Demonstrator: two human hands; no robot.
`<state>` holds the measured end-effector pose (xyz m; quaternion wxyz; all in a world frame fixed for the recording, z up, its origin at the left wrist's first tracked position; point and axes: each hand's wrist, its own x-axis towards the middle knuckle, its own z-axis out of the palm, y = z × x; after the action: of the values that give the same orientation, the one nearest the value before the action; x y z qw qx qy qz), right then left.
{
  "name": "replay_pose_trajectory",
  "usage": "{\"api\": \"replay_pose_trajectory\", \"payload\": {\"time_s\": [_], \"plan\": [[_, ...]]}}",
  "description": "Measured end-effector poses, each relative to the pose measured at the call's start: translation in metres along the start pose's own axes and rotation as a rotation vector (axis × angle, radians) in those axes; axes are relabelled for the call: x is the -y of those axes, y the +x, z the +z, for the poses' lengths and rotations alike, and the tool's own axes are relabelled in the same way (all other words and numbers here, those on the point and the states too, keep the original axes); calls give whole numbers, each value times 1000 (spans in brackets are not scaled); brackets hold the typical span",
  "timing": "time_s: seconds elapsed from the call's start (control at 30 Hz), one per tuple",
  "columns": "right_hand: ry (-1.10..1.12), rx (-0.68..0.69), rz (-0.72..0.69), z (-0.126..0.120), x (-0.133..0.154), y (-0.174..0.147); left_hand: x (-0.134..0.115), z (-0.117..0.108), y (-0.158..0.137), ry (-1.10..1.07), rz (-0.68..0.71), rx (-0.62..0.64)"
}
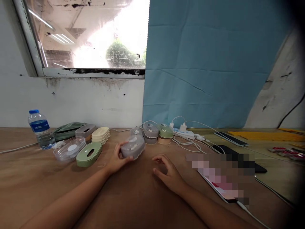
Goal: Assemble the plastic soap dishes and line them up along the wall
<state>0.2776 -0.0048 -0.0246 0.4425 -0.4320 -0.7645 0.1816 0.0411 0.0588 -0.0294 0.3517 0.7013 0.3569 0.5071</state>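
Note:
My left hand (120,158) grips a grey oval plastic box (133,147) by its left side, tilted just above or against the table; I cannot tell which. To the right, my right hand (166,171) is held over the table with its fingers curved and apart, nothing in them. Behind the held box stand a grey lidded box (150,131) and a green-lidded box (165,132), stacked on other pieces. On the left lie a green oval lid with a slot (89,154), a clear oval tray (70,149), a stack of cream pieces (100,135) and a grey slotted lid (85,131).
A water bottle (41,128) and a green pouch (68,131) stand at the back left. A power strip (184,132) with white cables (188,146) lies along the wall. To the right are a phone (231,139), a black flat item (259,168) and a partly blurred tablet-like device (212,183).

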Motion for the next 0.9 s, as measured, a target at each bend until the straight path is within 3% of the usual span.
{"api": "replay_pose_trajectory", "payload": {"time_s": [0.13,0.27,0.37,0.73,0.9], "plan": [[-19,72,-80,-5,5,1,-14,-30,-46,-199,-40,429],[35,357,-191,-9,12,-3,-26,-38,-62,-216,-20,644],[66,529,-236,-6,15,-7,-34,-36,-62,-153,-67,736],[48,401,-248,-5,19,-5,-33,-27,-64,-118,-23,584],[60,378,-257,-5,16,-3,-42,-28,-62,45,100,538]]}}
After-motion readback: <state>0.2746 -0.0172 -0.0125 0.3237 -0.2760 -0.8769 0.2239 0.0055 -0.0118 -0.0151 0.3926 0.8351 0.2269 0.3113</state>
